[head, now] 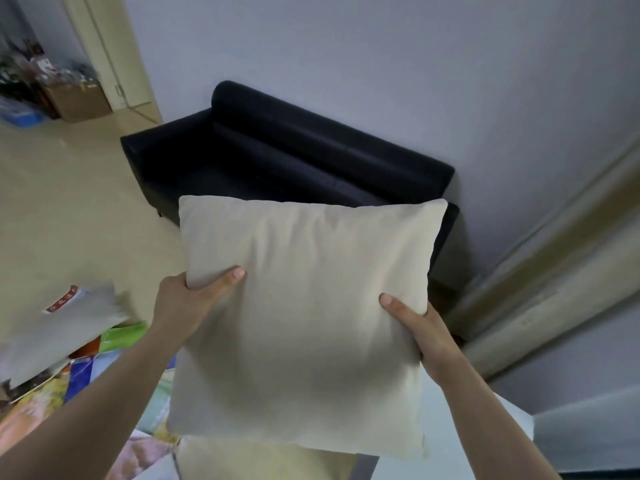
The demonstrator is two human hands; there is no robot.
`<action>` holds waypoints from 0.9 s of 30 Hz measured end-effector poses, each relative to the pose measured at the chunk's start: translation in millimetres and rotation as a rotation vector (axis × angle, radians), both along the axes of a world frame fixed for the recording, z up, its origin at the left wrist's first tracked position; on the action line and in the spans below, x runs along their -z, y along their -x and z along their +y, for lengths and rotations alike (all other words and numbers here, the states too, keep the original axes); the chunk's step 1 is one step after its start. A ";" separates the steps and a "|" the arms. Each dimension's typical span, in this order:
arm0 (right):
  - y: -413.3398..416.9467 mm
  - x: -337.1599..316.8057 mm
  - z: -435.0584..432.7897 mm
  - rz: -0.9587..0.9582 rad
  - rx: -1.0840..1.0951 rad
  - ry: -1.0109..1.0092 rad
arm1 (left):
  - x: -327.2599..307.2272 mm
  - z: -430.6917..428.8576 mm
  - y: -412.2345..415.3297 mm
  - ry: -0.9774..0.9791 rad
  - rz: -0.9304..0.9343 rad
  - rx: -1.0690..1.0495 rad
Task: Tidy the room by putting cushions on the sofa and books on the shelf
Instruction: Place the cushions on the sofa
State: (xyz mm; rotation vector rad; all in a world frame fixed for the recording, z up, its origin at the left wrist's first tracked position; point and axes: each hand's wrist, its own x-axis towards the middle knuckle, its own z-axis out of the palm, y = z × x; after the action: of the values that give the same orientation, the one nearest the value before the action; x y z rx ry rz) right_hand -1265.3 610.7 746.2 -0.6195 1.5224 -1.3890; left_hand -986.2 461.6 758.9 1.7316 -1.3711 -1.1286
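Held up the cushion [304, 306] between both hands, left hand [188, 299] and right hand [420, 332], fingers clamped on its two sides to keep it flat, with the sofa [277, 157] just past the fingertips, likely to drop it there.

Cushion [304, 317] is matt beige woven cloth, soft and lightly creased. Sofa [277, 157] looks like dark matt fabric too. Floor [69, 202] is smooth and a bit glossy. Books [45, 400] have shiny printed paper covers; wall [381, 64] flat matt.
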 end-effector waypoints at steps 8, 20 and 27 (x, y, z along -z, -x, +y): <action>28.4 16.6 -59.4 0.082 0.101 -0.078 | 7.3 -61.4 32.5 -0.034 -0.027 0.043; 67.4 13.9 -181.4 0.134 0.299 -0.022 | -9.0 -213.9 89.6 0.027 0.003 0.195; 115.2 19.6 -222.5 0.082 0.348 -0.062 | -7.4 -267.6 144.6 -0.048 -0.026 0.279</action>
State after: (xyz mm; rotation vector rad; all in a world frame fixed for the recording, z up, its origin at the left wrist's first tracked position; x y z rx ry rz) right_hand -1380.5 388.3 726.6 -0.3877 1.7942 -1.5830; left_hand -1130.8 194.1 766.4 1.6274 -1.6516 -1.3014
